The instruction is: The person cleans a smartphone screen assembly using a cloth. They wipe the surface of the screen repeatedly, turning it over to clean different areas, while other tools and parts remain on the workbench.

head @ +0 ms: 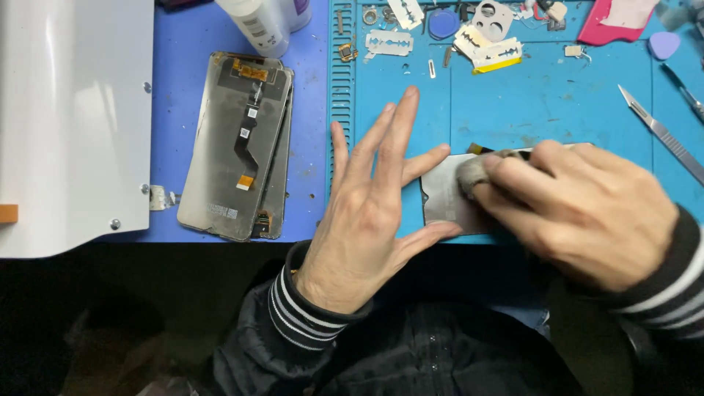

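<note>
Right hand [587, 209]: grip closed on a small grey wad of cloth [473, 174], pressed onto a thin dark flat phone screen panel [446, 199].
Left hand [370, 202]: spread wide, fingertips bracing the panel's left edge.
Panel lies on the blue work mat surface [513, 110]; likely light, stiff, brittle; best held by edges.

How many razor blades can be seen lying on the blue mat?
3. One bare blade lies left of centre near the top; one blade is at the top edge, partly cut off; one blade rests on yellow-white wrappers. Others may be hidden in the clutter.
</note>
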